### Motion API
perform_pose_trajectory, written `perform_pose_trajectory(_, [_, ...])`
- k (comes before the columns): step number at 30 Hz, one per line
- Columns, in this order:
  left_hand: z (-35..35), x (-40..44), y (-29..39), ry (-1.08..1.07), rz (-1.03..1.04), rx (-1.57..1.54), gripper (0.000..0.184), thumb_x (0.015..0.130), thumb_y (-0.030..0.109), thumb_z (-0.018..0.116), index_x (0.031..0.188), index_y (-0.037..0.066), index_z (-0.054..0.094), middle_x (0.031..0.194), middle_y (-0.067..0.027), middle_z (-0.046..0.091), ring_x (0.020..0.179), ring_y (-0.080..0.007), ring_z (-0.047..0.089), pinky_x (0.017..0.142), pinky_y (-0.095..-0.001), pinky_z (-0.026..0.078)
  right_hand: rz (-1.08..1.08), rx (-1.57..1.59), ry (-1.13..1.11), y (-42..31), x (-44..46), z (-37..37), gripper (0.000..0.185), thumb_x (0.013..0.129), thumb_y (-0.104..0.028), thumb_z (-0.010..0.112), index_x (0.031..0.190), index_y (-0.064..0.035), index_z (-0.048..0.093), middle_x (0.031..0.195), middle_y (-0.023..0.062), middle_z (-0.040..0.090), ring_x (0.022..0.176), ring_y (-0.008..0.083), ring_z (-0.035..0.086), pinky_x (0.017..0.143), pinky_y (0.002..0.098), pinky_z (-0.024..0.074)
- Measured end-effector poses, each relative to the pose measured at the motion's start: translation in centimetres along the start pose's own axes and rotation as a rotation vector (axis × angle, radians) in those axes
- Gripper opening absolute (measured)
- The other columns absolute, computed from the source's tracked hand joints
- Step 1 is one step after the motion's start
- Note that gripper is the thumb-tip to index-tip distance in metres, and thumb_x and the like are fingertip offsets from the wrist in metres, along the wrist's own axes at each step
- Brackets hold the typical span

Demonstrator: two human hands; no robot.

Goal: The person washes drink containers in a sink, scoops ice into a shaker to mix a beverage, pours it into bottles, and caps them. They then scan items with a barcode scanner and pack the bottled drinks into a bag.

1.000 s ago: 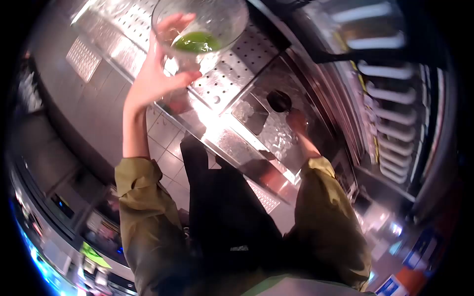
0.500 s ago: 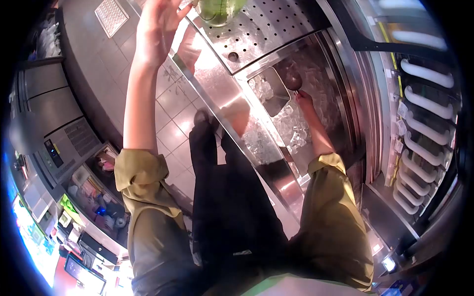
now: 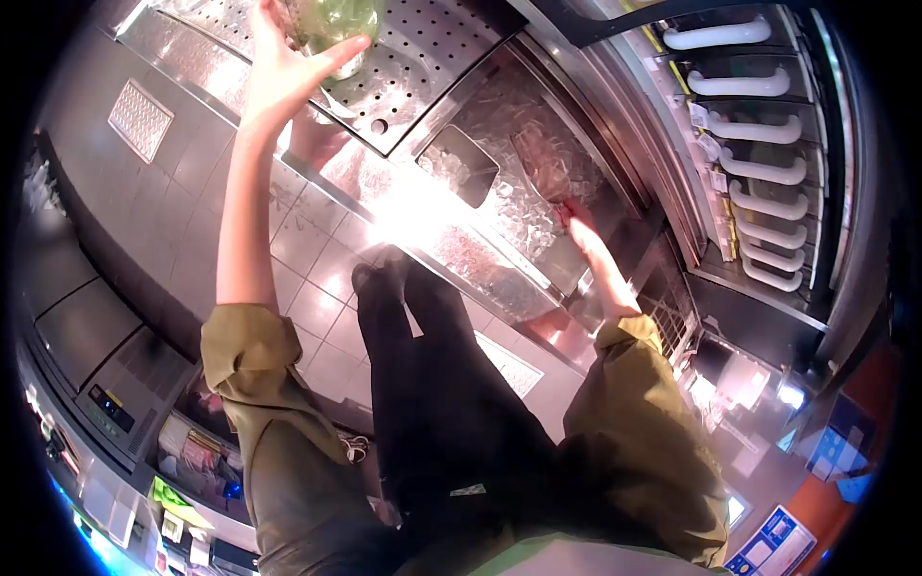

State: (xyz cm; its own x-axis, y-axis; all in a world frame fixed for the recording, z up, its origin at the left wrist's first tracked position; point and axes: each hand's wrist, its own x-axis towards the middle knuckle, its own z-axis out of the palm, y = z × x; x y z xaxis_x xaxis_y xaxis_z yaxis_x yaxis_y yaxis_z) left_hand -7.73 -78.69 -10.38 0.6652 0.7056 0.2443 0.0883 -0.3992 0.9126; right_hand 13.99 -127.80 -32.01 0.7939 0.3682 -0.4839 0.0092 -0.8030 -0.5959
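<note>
Steel tabletop (image 3: 432,67) is stretching across the upper left. Right of centre, a scoop (image 3: 541,163) over ice (image 3: 523,226) is slanting up-left from the right grip (image 3: 573,213) clenching it; the left grip (image 3: 279,77) is curving around a green cup (image 3: 336,19), clasping or not, I cannot tell.

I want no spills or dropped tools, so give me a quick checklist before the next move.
1. Right hand holding the scoop: ok, at the handle end.
2. Scoop at the ice: ok, its bowl is down in the ice well.
3. Scoop loaded: cannot tell, bowl and ice blend together.
4. Left hand secure on the cup: cannot tell; thumb and fingers are spread at it, but the grip is not clear.
5. Cup fully in view: not ok, the picture's top edge cuts it off.
6. Cup flat on the drainboard: cannot tell, contact is not clear.
</note>
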Motion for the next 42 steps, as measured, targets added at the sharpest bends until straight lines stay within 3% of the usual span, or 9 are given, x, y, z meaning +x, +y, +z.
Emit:
perform_pose_trajectory(3, [-0.9, 0.7, -0.9, -0.126, 0.047, -0.178, 0.091, 0.064, 0.013, 0.082, 0.132, -0.001, 0.024, 0.127, -0.0169, 0.044, 0.116, -0.0247, 0.048, 0.099, -0.0355, 0.039, 0.053, 0.113, 0.053, 0.1, -3.0, -1.2, 0.035, 0.088, -0.017, 0.053, 0.119, -0.0009, 0.056, 0.111, 0.0148, 0.063, 0.103, 0.0222, 0.056, 0.087, 0.0308, 0.0416])
perform_pose_trajectory(7, [-1.2, 0.1, 0.0, -0.209, 0.062, -0.183, 0.092, 0.064, 0.009, 0.08, 0.136, 0.002, 0.023, 0.131, -0.014, 0.042, 0.119, -0.024, 0.046, 0.1, -0.0359, 0.039, 0.103, -0.089, -0.018, -2.8, -5.1, -3.8, 0.033, 0.09, -0.02, 0.053, 0.118, -0.0029, 0.056, 0.107, 0.0138, 0.065, 0.099, 0.0215, 0.058, 0.086, 0.0307, 0.0423])
perform_pose_trajectory(13, [-1.2, -0.2, -0.8, -0.238, 0.035, -0.202, 0.093, 0.064, 0.011, 0.082, 0.135, 0.002, 0.023, 0.134, -0.0144, 0.039, 0.124, -0.0241, 0.041, 0.105, -0.0371, 0.033, 0.1, 0.069, 0.058, -2.1, -6.1, -2.1, 0.028, 0.091, -0.017, 0.052, 0.114, -0.0021, 0.057, 0.095, 0.0093, 0.065, 0.087, 0.0169, 0.055, 0.08, 0.0288, 0.0429])
perform_pose_trajectory(17, [-1.8, -1.9, -0.9, -0.14, 0.029, -0.073, 0.097, 0.071, 0.023, 0.078, 0.141, 0.002, 0.014, 0.138, -0.0211, 0.034, 0.131, -0.0295, 0.033, 0.104, -0.0406, 0.033, -0.048, 0.1, 0.233, -7.1, -9.2, -2.0, 0.015, 0.095, -0.013, 0.047, 0.093, -0.0023, 0.058, 0.069, -0.0023, 0.048, 0.064, 0.0087, 0.04, 0.059, 0.0227, 0.034])
perform_pose_trajectory(20, [-3.5, -5.1, 1.4, 0.034, -0.047, -0.311, 0.076, 0.085, 0.02, 0.064, 0.141, 0.004, 0.015, 0.142, -0.0195, 0.028, 0.132, -0.0296, 0.031, 0.105, -0.0397, 0.033, -0.056, 0.214, 0.16, -10.3, -10.9, -3.8, 0.015, 0.095, -0.014, 0.047, 0.098, -0.0035, 0.058, 0.072, -0.0046, 0.047, 0.066, 0.0077, 0.039, 0.062, 0.0225, 0.0336])
perform_pose_trajectory(22, [-4.5, -8.2, 1.3, 0.153, -0.074, -0.372, 0.052, 0.097, 0.018, 0.043, 0.141, 0.005, 0.019, 0.137, -0.0169, 0.039, 0.129, -0.0269, 0.037, 0.105, -0.0376, 0.031, -0.099, 0.218, 0.054, -11.8, -11.4, -5.7, 0.018, 0.095, -0.015, 0.048, 0.103, -0.0041, 0.059, 0.074, -0.0057, 0.046, 0.067, 0.0067, 0.038, 0.063, 0.0214, 0.0324])
perform_pose_trajectory(33, [-10.9, -25.2, 4.7, 0.112, -0.343, -0.357, 0.04, 0.099, 0.026, 0.036, 0.131, 0.001, 0.037, 0.121, -0.0151, 0.052, 0.113, -0.0236, 0.051, 0.099, -0.037, 0.037, -0.39, 0.272, -0.147, -35.5, -15.3, -11.0, 0.024, 0.094, -0.019, 0.048, 0.106, -0.0019, 0.06, 0.075, -0.0077, 0.048, 0.069, 0.004, 0.04, 0.062, 0.019, 0.0319])
perform_pose_trajectory(35, [-12.0, -27.0, 5.4, 0.138, -0.363, -0.369, 0.04, 0.099, 0.026, 0.036, 0.13, 0.001, 0.038, 0.121, -0.0152, 0.052, 0.113, -0.0235, 0.051, 0.098, -0.0367, 0.037, -0.499, 0.016, -0.203, -39.6, -16.3, -11.4, 0.023, 0.094, -0.016, 0.046, 0.105, -0.001, 0.061, 0.073, -0.0075, 0.047, 0.068, 0.0037, 0.04, 0.061, 0.0187, 0.0314])
perform_pose_trajectory(42, [-15.7, -31.5, 6.7, 0.242, -0.416, -0.346, 0.04, 0.1, 0.027, 0.035, 0.129, 0.001, 0.039, 0.121, -0.0157, 0.052, 0.112, -0.0237, 0.052, 0.098, -0.0366, 0.037, -0.515, -0.149, -0.295, -44.7, -14.8, -11.5, 0.024, 0.095, -0.014, 0.042, 0.102, -0.0011, 0.061, 0.071, -0.0057, 0.045, 0.064, 0.0058, 0.035, 0.06, 0.0211, 0.0317])
